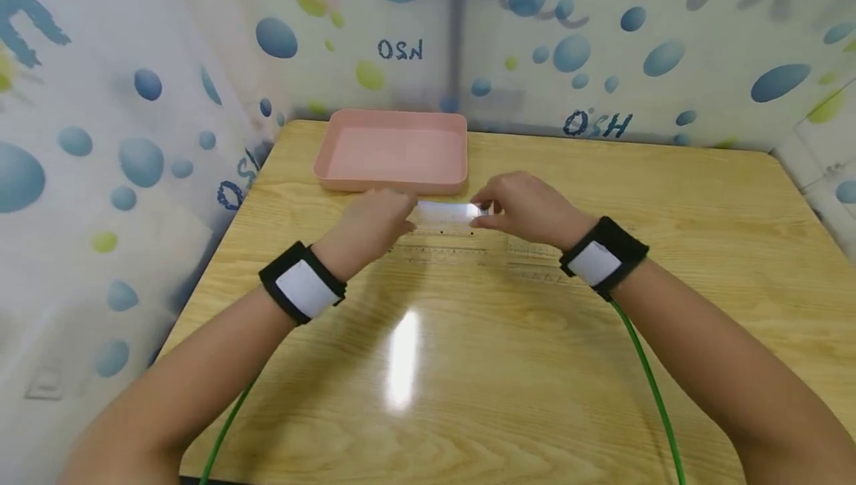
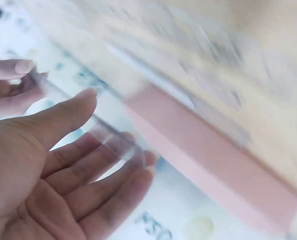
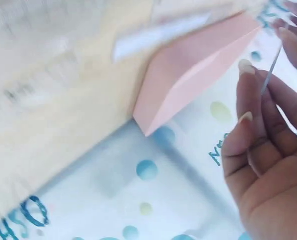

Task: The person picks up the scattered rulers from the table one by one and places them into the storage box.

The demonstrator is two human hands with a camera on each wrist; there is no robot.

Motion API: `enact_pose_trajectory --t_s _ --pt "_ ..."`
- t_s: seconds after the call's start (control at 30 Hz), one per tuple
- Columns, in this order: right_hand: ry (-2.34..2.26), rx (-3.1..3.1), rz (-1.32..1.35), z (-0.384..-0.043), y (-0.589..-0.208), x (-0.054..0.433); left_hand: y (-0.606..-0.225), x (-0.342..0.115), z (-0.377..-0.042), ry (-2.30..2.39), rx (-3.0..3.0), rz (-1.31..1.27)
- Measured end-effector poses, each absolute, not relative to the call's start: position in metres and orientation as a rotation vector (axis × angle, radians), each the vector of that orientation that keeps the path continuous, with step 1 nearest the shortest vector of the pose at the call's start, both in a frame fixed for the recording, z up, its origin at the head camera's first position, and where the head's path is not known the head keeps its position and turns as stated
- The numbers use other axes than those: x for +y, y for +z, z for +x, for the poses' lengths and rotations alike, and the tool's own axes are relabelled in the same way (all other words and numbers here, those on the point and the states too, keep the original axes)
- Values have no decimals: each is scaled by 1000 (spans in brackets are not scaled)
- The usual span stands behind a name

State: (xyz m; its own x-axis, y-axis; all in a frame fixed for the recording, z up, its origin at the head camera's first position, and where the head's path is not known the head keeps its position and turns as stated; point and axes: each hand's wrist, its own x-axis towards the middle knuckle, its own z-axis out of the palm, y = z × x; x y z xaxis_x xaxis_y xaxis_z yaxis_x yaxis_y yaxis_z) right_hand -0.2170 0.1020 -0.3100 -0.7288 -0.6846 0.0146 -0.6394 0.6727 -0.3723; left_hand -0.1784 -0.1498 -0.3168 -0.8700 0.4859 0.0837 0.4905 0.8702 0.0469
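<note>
In front of the pink tray [image 1: 394,187], a clear plastic ruler [image 1: 444,212] spans the space between both hands. My left hand [image 1: 371,225] holds its left end. The left wrist view shows that end of the ruler [image 2: 116,142] lying against the fingers, with the thumb on the near side. At the other end, my right hand [image 1: 528,206] pinches the ruler between thumb and fingers. Its thin edge shows by the right fingers [image 3: 268,132] in the right wrist view. Below the hands, a transparent ruler with dark markings [image 1: 438,251] lies on the table.
More transparent marked pieces [image 1: 535,273] lie under the right wrist, their outlines faint. The wooden table [image 1: 468,396] meets a patterned wall [image 1: 508,91] behind the tray and another on the left. A green cable [image 1: 652,381] trails from the right wristband.
</note>
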Motion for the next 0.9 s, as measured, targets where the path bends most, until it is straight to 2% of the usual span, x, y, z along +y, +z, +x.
enact_pose_trajectory --t_s 0.2,0.4,0.63,0.9 --pt "-248 2864 -1154 -265 -303 65 -306 -172 -221 91 -2890 -753" --pt "-100 2926 -1096 -304 -328 38 -318 -185 -269 164 -3007 -676" --pt "-5 2979 -997 -319 -356 19 -347 -190 -304 26 -3132 -517" --pt "123 2979 -1062 -330 -362 10 -349 -193 -316 17 -3160 -507"
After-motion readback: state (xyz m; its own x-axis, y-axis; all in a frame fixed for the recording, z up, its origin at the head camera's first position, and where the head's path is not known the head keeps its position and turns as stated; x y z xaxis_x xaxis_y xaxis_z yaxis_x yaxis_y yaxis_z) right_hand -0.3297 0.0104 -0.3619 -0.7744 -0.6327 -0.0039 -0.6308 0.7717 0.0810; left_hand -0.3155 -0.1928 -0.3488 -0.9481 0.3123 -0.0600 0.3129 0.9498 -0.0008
